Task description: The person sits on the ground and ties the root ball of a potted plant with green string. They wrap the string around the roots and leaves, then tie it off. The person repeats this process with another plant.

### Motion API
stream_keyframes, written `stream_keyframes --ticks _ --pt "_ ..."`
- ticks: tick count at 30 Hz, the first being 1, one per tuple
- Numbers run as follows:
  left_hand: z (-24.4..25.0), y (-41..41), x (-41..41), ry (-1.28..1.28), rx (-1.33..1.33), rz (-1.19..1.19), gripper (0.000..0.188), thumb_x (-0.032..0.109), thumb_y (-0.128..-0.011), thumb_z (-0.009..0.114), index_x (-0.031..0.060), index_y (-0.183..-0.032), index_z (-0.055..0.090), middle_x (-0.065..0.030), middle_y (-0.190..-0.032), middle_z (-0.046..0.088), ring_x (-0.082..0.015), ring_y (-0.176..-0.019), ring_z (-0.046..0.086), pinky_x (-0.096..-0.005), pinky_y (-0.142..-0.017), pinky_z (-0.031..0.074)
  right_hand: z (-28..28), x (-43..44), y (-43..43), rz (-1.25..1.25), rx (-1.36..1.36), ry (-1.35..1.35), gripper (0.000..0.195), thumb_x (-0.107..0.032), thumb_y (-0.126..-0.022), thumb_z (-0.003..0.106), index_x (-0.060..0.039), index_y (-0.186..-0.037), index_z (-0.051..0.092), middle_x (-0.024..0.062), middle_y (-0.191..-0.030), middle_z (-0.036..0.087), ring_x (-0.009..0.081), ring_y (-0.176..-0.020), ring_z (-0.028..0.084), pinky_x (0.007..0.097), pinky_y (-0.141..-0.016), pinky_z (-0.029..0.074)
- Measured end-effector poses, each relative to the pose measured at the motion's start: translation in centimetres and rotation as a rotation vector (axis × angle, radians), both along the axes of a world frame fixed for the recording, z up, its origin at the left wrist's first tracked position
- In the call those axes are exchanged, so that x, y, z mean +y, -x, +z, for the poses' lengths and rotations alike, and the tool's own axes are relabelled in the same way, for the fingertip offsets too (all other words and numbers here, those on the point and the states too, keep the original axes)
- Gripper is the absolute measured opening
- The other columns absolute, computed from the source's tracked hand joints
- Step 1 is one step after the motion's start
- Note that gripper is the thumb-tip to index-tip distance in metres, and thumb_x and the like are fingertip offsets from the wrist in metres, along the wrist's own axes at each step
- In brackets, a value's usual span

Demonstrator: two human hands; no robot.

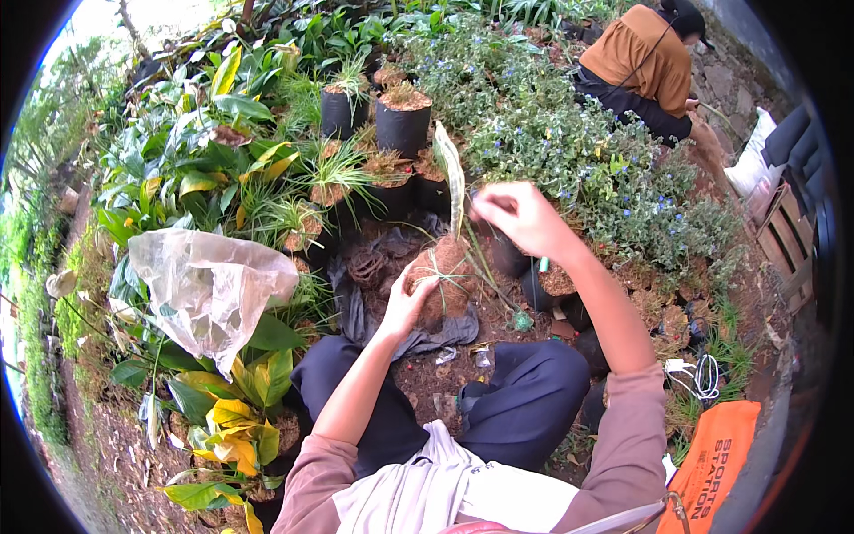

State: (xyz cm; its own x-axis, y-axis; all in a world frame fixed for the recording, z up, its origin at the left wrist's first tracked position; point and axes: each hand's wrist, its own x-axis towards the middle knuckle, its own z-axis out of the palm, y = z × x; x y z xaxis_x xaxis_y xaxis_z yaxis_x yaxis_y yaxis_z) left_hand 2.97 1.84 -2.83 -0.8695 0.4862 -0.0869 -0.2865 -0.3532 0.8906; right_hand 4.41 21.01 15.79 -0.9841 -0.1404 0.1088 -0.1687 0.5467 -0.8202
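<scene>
My left hand (411,299) grips the left side of a round ball of brown coconut fibre (446,297), bound with green twine that crosses on its face. A single upright variegated leaf (452,175), like a snake plant's, rises from the top of the ball. Raised to the right of that leaf, my right hand (512,212) has its fingers bent and close together; whether twine is between them cannot be told. Thin green strands hang at the ball's right side, and a small tangle of green twine (522,321) lies on the soil below.
Black planter bags (403,130) of grass-like plants stand ahead. Clear plastic sheeting (213,294) lies over leafy plants at left. A coiled white cable (707,379) and an orange bag (708,467) are at right. Another person (634,60) crouches at the far right, beyond blue-flowered plants (574,147).
</scene>
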Motion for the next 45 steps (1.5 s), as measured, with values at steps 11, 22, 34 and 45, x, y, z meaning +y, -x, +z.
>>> stream_keyframes --ticks 11,22,34,45 --pt "1.3 -1.1 -1.5 0.06 0.206 0.05 0.052 0.013 -0.08 0.067 -0.0016 -0.124 0.042 -0.0106 -0.111 0.057 -0.0153 -0.101 0.055 -0.03 -0.09 0.043 -5.0 -7.3 4.8 0.034 0.188 -0.516 0.019 -0.02 -0.08 0.056 -0.0025 -0.078 0.062 0.0165 -0.068 0.061 0.0323 -0.063 0.06 0.039 -0.06 0.047" --pt "2.0 -1.3 -2.0 0.109 0.31 0.17 0.066 0.008 -0.079 0.065 0.0042 -0.134 0.027 -0.0134 -0.116 0.051 -0.0173 -0.105 0.052 -0.0309 -0.09 0.042 -4.5 -7.7 1.2 0.092 0.016 -0.648 0.017 -0.019 -0.08 0.054 -0.0047 -0.079 0.063 0.016 -0.075 0.063 0.034 -0.072 0.062 0.0428 -0.065 0.05" --pt "0.1 -1.5 -1.1 0.11 0.4 0.223 0.064 0.005 -0.08 0.064 0.0095 -0.124 0.017 -0.014 -0.109 0.048 -0.0198 -0.098 0.051 -0.0333 -0.086 0.042 -5.8 -7.4 1.1 0.001 0.074 -0.571 0.019 -0.02 -0.079 0.055 -0.0027 -0.076 0.061 0.017 -0.073 0.062 0.0342 -0.071 0.062 0.0426 -0.065 0.05" --pt "0.2 -1.1 -1.3 0.227 0.561 0.176 0.055 0.003 -0.084 0.056 0.0003 -0.133 0.031 -0.0121 -0.123 0.047 -0.0166 -0.111 0.048 -0.0309 -0.095 0.038 -6.8 -8.1 1.0 0.03 0.112 -0.771 0.015 -0.016 -0.077 0.054 -0.0031 -0.076 0.061 0.0173 -0.072 0.062 0.0327 -0.07 0.063 0.0406 -0.063 0.052"
